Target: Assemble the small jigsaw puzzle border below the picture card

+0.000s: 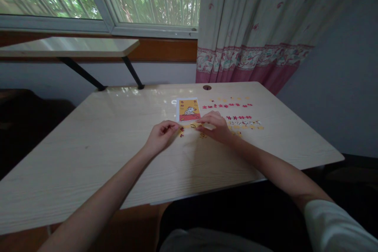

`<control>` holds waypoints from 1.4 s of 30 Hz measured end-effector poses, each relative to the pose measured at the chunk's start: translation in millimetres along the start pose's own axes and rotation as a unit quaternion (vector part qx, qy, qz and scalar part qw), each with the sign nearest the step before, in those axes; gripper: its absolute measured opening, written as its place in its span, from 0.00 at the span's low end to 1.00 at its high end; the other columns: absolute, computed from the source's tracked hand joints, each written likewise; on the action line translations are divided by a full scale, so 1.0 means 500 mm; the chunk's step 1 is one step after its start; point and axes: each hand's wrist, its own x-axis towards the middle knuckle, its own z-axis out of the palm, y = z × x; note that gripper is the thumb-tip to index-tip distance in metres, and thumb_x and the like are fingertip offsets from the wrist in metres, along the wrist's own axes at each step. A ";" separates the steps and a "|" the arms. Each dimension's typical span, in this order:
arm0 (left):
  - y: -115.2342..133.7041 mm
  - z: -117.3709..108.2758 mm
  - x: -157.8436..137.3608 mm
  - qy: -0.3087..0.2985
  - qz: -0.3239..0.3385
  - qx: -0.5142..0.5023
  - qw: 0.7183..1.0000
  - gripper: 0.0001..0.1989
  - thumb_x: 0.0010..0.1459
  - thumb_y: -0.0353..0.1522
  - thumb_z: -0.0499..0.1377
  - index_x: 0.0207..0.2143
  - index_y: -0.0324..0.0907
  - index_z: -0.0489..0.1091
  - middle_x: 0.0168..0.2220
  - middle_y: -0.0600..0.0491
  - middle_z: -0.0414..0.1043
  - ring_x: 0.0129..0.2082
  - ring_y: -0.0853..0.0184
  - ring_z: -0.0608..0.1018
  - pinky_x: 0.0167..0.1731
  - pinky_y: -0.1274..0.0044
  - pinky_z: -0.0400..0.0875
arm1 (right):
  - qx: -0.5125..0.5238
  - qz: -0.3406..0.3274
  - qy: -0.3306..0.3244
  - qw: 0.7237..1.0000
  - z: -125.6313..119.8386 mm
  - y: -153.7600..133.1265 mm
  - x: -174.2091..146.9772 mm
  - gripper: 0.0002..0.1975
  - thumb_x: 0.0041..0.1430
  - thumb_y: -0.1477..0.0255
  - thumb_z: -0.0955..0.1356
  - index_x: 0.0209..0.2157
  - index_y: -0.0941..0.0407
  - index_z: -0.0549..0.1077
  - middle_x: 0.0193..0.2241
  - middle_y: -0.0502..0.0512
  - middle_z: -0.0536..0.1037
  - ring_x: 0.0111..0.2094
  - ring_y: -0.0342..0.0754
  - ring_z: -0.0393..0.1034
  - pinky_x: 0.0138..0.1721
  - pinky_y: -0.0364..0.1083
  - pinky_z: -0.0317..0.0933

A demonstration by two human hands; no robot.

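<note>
Just below a picture card point(189, 111) lies a short strip of yellow jigsaw puzzle pieces point(192, 126). At its left end, my left hand point(162, 134) pinches with thumb and fingertips closed on the edge. My right hand point(217, 126) comes from the other side, thumb below and fingers above the strip's right end, closing around it. The fingertips cover parts of these pieces. A dark-patterned puzzle piece point(182, 132) rests by my left fingertips, and a yellow piece point(203, 135) sits under my right thumb.
Rows of red pieces point(230, 105), white pieces point(256, 122) and yellow pieces point(260, 128) lie to the right on the pale wooden desk point(124, 177). A raised shelf point(88, 49) on black legs stands at the back left. A patterned curtain point(251, 53) hangs behind.
</note>
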 end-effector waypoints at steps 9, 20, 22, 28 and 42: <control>-0.016 -0.008 0.005 0.035 -0.007 0.030 0.999 0.13 0.48 0.41 0.61 0.28 0.39 0.75 0.27 0.51 0.76 0.27 0.68 0.73 0.29 0.77 0.66 | 0.027 -0.009 0.032 0.999 0.001 0.003 0.000 0.11 0.57 0.61 0.68 0.34 0.54 0.74 0.27 0.51 0.78 0.30 0.43 0.70 0.35 0.45 0.59; -0.025 -0.031 0.014 0.067 -0.012 0.082 0.994 0.15 0.49 0.42 0.59 0.28 0.39 0.75 0.21 0.54 0.70 0.21 0.70 0.67 0.23 0.78 0.59 | 0.055 0.047 -0.196 0.978 0.015 0.016 -0.022 0.09 0.55 0.64 0.70 0.32 0.56 0.75 0.31 0.53 0.78 0.36 0.46 0.69 0.40 0.47 0.57; -0.031 -0.034 0.014 0.065 -0.010 0.096 0.993 0.14 0.50 0.42 0.59 0.29 0.39 0.75 0.22 0.54 0.70 0.22 0.70 0.66 0.23 0.78 0.59 | 0.059 0.050 -0.202 0.976 0.014 0.016 -0.022 0.09 0.56 0.64 0.70 0.33 0.56 0.75 0.31 0.53 0.78 0.36 0.46 0.69 0.41 0.47 0.57; -0.039 -0.038 0.012 0.051 0.019 0.168 0.984 0.14 0.52 0.41 0.57 0.31 0.40 0.75 0.27 0.52 0.73 0.25 0.68 0.69 0.25 0.76 0.62 | 0.050 0.051 -0.219 0.973 0.009 0.015 -0.019 0.07 0.56 0.67 0.69 0.34 0.56 0.75 0.32 0.54 0.78 0.37 0.47 0.69 0.41 0.47 0.57; -0.033 -0.049 0.012 -0.006 0.096 0.282 0.954 0.09 0.55 0.34 0.55 0.31 0.42 0.74 0.28 0.51 0.75 0.31 0.64 0.72 0.32 0.73 0.65 | -0.021 0.040 -0.285 0.958 0.027 -0.035 -0.016 0.07 0.59 0.69 0.67 0.35 0.56 0.77 0.32 0.55 0.77 0.36 0.47 0.66 0.42 0.47 0.56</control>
